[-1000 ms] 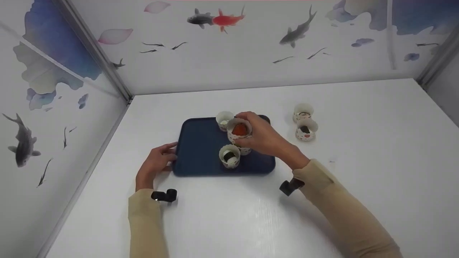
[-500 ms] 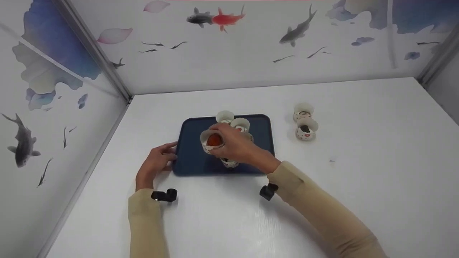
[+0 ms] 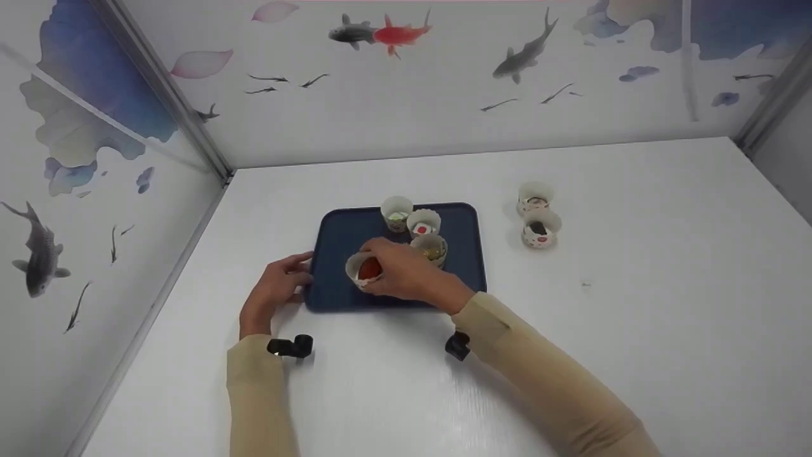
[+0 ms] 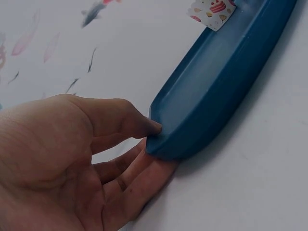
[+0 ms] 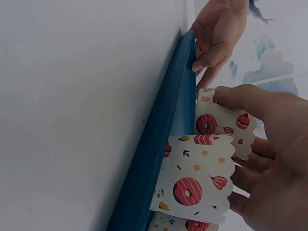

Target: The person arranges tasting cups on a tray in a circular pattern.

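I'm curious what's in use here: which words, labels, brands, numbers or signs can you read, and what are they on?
No text can be read.
Cups: printed doughnuts, cakes and flowers, no words seen.
Tray: no lettering shows.
Walls: painted fish, no words.
Two cups off the tray: marks too small to make out.

We identify the white tabletop (image 3: pixel 368 381) as the base surface; a small, faint mark (image 3: pixel 585 285) shows on its right half. Along the far edge we note a white rear panel (image 3: pixel 406 120), printed with a red fish (image 3: pixel 401 35) adjoining a dark fish (image 3: pixel 353 32), a grey fish (image 3: pixel 525 54) to their right, and a pink petal (image 3: pixel 202 63). On the left panel (image 3: pixel 82 254) we find a blue leaf print (image 3: pixel 108 70). At the rear corners we locate a left metal post (image 3: pixel 163 79) and a right metal post (image 3: pixel 771 111).
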`<action>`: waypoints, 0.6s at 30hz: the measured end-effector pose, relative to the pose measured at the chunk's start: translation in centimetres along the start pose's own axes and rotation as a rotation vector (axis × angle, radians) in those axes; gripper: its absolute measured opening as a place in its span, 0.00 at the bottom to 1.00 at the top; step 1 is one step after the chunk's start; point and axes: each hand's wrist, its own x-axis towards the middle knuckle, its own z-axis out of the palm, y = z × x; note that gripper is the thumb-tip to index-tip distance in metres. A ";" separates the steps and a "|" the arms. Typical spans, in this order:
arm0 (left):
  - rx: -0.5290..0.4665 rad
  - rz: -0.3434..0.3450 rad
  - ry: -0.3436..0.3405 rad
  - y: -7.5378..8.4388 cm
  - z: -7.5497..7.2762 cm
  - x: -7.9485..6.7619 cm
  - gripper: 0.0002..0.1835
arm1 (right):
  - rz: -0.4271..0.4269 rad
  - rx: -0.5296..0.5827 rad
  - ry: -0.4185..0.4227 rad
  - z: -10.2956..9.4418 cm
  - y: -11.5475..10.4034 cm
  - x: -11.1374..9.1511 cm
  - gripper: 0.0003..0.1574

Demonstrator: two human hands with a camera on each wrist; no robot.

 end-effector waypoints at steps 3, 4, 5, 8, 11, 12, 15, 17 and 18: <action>-0.005 -0.005 -0.004 0.0 0.0 -0.1 0.31 | 0.005 -0.064 -0.005 0.4 0.1 0.1 0.37; -0.006 -0.006 -0.004 0.0 0.0 -0.1 0.31 | 0.008 -0.077 -0.003 0.5 0.1 0.1 0.36; -0.008 -0.009 -0.004 0.0 0.0 -0.1 0.31 | 0.008 -0.089 0.000 0.6 0.1 0.1 0.36; -0.008 -0.013 -0.003 0.0 0.0 -0.2 0.31 | 0.010 -0.127 0.010 0.9 0.0 0.2 0.35; -0.009 -0.012 -0.005 0.0 0.0 -0.2 0.31 | 0.018 -0.161 0.023 1.0 -0.1 0.4 0.35; -0.007 -0.008 -0.007 0.0 0.0 -0.2 0.31 | 0.025 -0.169 0.025 1.0 -0.1 0.4 0.35; -0.013 -0.001 -0.008 -0.1 0.0 -0.1 0.30 | 0.047 -0.187 0.030 1.0 0.0 0.6 0.36; -0.011 0.003 -0.007 -0.2 0.1 -0.1 0.30 | 0.059 -0.182 0.025 1.0 0.0 0.7 0.38; -0.007 0.004 -0.006 -0.2 0.1 -0.1 0.30 | 0.062 -0.178 0.022 1.0 0.1 0.7 0.38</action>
